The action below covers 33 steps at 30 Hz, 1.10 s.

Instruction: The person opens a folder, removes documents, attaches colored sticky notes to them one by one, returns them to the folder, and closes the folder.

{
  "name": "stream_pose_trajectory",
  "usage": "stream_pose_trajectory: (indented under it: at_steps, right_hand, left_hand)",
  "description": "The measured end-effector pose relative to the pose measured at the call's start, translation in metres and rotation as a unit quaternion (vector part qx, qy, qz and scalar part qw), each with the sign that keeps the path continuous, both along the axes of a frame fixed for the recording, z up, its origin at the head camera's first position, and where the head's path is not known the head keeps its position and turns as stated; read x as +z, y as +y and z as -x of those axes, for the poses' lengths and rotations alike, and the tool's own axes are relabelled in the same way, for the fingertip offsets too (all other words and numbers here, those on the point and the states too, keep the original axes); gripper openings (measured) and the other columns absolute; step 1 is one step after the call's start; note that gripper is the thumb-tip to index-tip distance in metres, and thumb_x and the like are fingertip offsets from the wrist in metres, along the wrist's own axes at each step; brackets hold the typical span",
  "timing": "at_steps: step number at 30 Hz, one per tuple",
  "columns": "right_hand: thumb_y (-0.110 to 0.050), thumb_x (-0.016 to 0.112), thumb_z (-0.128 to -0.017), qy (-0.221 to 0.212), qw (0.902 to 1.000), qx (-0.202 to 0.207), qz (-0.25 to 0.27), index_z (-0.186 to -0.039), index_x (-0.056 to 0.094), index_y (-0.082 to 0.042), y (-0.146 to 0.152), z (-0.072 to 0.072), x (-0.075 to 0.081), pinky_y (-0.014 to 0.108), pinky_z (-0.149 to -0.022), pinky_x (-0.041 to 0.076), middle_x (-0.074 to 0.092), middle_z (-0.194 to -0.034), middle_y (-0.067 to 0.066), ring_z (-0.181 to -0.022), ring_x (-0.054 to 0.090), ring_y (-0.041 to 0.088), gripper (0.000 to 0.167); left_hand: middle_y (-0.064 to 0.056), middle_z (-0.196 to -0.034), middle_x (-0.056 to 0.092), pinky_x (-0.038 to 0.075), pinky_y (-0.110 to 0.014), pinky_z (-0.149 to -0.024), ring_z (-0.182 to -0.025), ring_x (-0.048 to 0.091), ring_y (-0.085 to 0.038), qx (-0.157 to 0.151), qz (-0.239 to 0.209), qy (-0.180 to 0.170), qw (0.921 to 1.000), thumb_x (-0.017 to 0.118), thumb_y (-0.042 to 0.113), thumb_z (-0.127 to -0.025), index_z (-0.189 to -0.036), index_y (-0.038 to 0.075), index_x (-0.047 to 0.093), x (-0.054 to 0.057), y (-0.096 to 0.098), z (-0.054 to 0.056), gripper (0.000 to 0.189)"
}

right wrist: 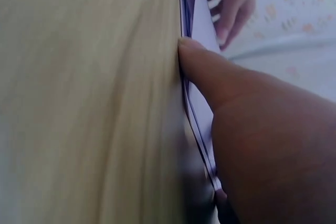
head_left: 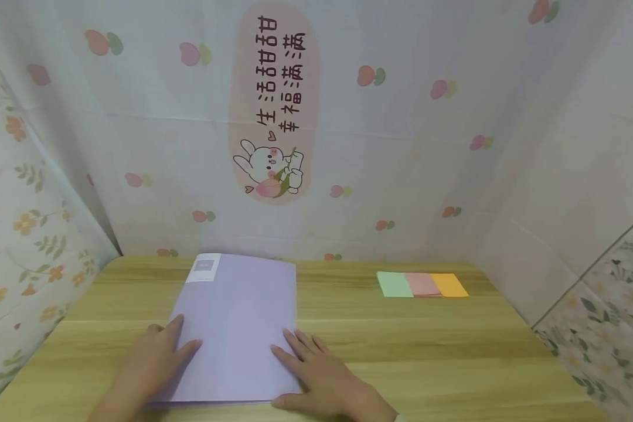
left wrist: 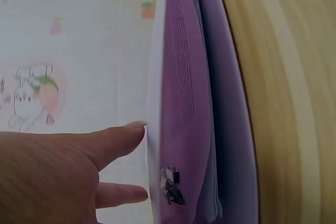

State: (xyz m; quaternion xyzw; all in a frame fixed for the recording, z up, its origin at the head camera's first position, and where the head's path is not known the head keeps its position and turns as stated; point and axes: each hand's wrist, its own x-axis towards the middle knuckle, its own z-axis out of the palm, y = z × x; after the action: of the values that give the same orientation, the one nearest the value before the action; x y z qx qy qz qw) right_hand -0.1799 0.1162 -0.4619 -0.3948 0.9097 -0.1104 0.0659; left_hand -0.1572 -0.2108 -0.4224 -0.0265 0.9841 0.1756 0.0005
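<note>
A purple folder (head_left: pixel 237 328) is laid on the counter (head_left: pixel 427 357), left of centre, with a white label (head_left: pixel 204 268) at its far left corner; its left side is touched by the left hand (head_left: pixel 150 357), thumb and fingers extended, and its near right corner by the right hand (head_left: pixel 327 378), fingers spread. Inside, a printed sheet (left wrist: pixel 184 93) is seen; green, pink and orange paper pads (head_left: pixel 423 285) are set well apart to the right.

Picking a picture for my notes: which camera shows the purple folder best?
Head view: it shows the purple folder nearly whole, with its white label. The left wrist view looks into its open edge; the right wrist view shows a narrow strip, partly behind the right hand.
</note>
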Motion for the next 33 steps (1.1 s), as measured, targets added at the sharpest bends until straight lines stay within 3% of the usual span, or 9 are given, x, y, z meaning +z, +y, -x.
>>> stream_pose_trajectory:
  at_steps: [9, 18, 28, 33]
  right_hand:
    - [-0.076, 0.047, -0.091, 0.002, 0.9996, -0.010, 0.026, -0.160, 0.025, -0.038, 0.050, 0.009, 0.003, 0.061, -0.123, 0.025, 0.020, -0.171, 0.005, -0.156, 0.026, 0.035, 0.081]
    - [-0.070, 0.065, -0.085, -0.066, 0.9953, -0.041, 0.057, -0.154, 0.040, -0.037, 0.090, 0.023, 0.015, 0.067, -0.119, 0.027, 0.026, -0.169, 0.001, -0.154, 0.026, 0.041, 0.081]
    - [-0.066, 0.077, -0.077, -0.092, 0.9913, -0.074, 0.059, -0.146, 0.055, -0.030, 0.108, 0.029, 0.029, 0.055, -0.119, 0.036, 0.036, -0.165, 0.000, -0.153, 0.034, 0.031, 0.081]
    - [-0.061, 0.083, -0.073, -0.093, 0.9913, -0.077, 0.053, -0.142, 0.060, -0.022, 0.116, 0.032, 0.038, 0.052, -0.118, 0.039, 0.042, -0.162, 0.007, -0.149, 0.039, 0.035, 0.083]
  left_hand:
    - [-0.039, -0.125, 0.056, 0.053, -0.065, -0.088, -0.111, 0.060, -0.057, -0.012, -0.015, 0.000, 0.9998, 0.063, 0.047, -0.097, -0.146, -0.007, 0.045, -0.001, 0.042, 0.007, 0.075]
    - [-0.036, -0.122, 0.059, 0.056, -0.061, -0.084, -0.103, 0.066, -0.050, -0.031, -0.028, 0.020, 0.9989, 0.069, 0.041, -0.094, -0.144, -0.005, 0.049, 0.000, 0.080, 0.012, 0.071]
    - [-0.035, -0.123, 0.059, 0.057, -0.059, -0.082, -0.102, 0.067, -0.047, -0.040, -0.039, 0.017, 0.9983, 0.070, 0.041, -0.093, -0.144, -0.005, 0.050, 0.005, 0.102, 0.011, 0.071]
    - [-0.036, -0.122, 0.059, 0.058, -0.058, -0.079, -0.099, 0.068, -0.048, -0.050, -0.041, 0.031, 0.9974, 0.072, 0.041, -0.092, -0.143, -0.004, 0.051, 0.003, 0.113, 0.013, 0.072]
